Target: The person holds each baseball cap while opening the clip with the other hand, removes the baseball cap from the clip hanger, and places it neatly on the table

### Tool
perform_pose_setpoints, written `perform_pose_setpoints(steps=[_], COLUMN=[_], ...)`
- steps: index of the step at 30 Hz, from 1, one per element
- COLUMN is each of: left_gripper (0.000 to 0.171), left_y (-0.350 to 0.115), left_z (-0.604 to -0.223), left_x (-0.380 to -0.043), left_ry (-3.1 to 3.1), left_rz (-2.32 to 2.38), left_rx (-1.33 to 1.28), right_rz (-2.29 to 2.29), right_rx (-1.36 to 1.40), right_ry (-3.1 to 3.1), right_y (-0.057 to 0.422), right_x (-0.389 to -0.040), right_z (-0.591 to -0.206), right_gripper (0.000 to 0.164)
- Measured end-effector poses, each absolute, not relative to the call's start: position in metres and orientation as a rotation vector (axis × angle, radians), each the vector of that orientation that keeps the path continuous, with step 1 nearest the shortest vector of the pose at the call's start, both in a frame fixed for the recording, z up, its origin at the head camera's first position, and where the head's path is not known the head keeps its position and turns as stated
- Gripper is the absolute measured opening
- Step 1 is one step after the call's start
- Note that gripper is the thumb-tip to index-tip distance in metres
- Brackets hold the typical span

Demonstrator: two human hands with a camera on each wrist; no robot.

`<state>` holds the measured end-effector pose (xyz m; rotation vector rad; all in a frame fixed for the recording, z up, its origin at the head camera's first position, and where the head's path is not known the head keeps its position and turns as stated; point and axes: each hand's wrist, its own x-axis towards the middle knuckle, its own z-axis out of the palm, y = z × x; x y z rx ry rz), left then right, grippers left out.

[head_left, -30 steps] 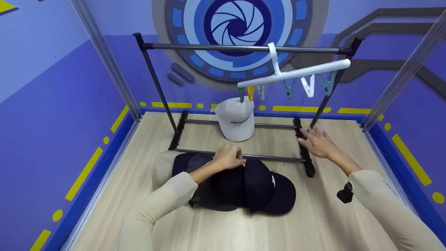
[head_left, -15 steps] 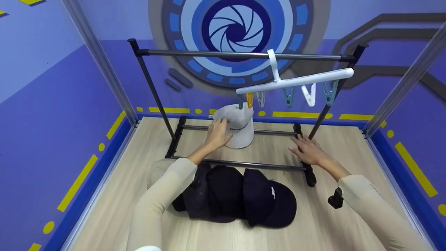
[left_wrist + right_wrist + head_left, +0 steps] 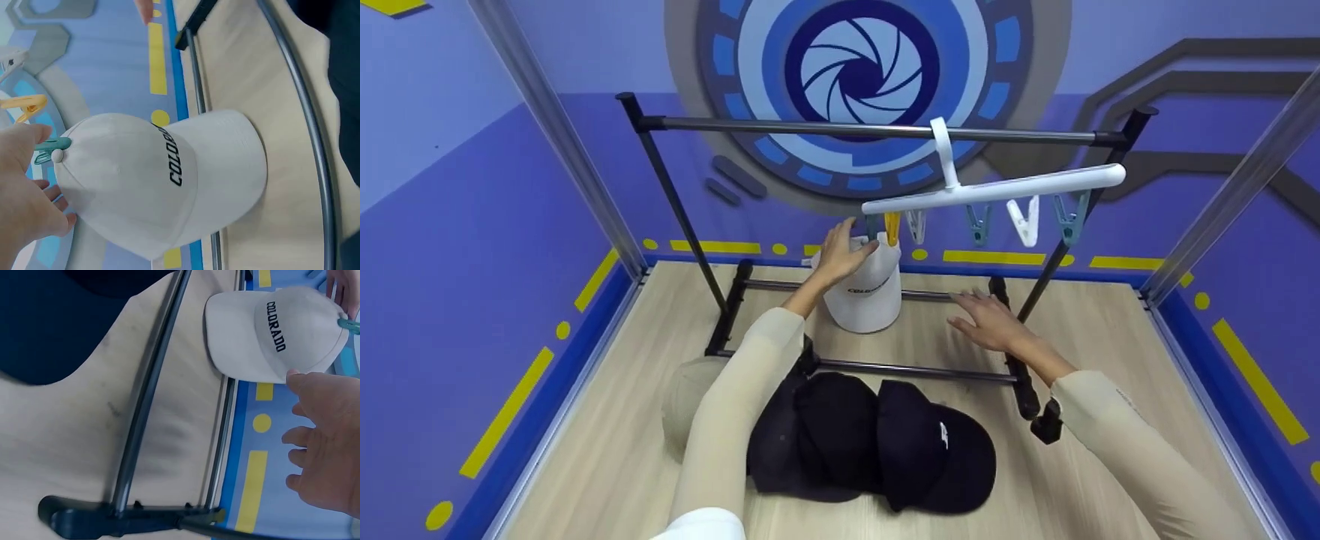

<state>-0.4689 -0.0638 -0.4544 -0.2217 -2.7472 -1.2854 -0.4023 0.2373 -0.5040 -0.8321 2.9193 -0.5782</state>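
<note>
A white cap [image 3: 864, 304] with dark "COLORADO" lettering hangs by its crown from a teal clip [image 3: 53, 144] at the lower end of a tilted white clip hanger [image 3: 1020, 186]. Beside the crown is my left hand [image 3: 840, 255], thumb and fingers spread on either side of that clip; in the left wrist view a gap shows between them, and contact is hard to judge. My right hand [image 3: 990, 322] hovers to the cap's right with fingers extended, holding nothing. A yellow clip [image 3: 892, 227] sits right next to the teal one.
The hanger hooks over the top rail [image 3: 810, 127] of a black rack. Several more clips dangle towards its right end. Overlapping dark caps [image 3: 840, 435] lie on the wooden table before the rack, with a beige cap [image 3: 690, 397] at their left. Blue walls enclose the table.
My left hand has left the dark caps and risen forward to the white cap's top, beside the teal clip. My right hand has shifted left, away from the rack's right foot.
</note>
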Motion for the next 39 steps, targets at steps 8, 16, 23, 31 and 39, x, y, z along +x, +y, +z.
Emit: perform_pose_setpoints(steps=[8,16,23,31,39], left_gripper=[0.043,0.033,0.026,0.025,0.024], left_y=[-0.039,-0.036,-0.042,-0.037,-0.028], left_z=[-0.444,-0.442,-0.448,-0.444,-0.437], left_x=[-0.479,-0.476,-0.469,-0.46,-0.456], left_ry=[-2.576,-2.535,-2.486,-2.429,-2.373], left_rz=[-1.487,-1.505,-1.606,-1.61,-1.464], left_rx=[-0.236,-0.078,-0.046,-0.046,-0.006], right_rz=[-0.63,-0.697,-0.798,-1.078,-1.272], right_rx=[-0.873,-0.865,-0.893,-0.941,-0.919], right_ry=[2.95,2.943,2.937,2.837,2.818], right_y=[0.23,0.22,0.204,0.168,0.142], right_x=[-0.402,-0.408,-0.418,-0.436,-0.453], right_z=[-0.499,-0.493,-0.491,-0.48,-0.474], right_gripper=[0.054,0.055,0.056,0.05,0.048])
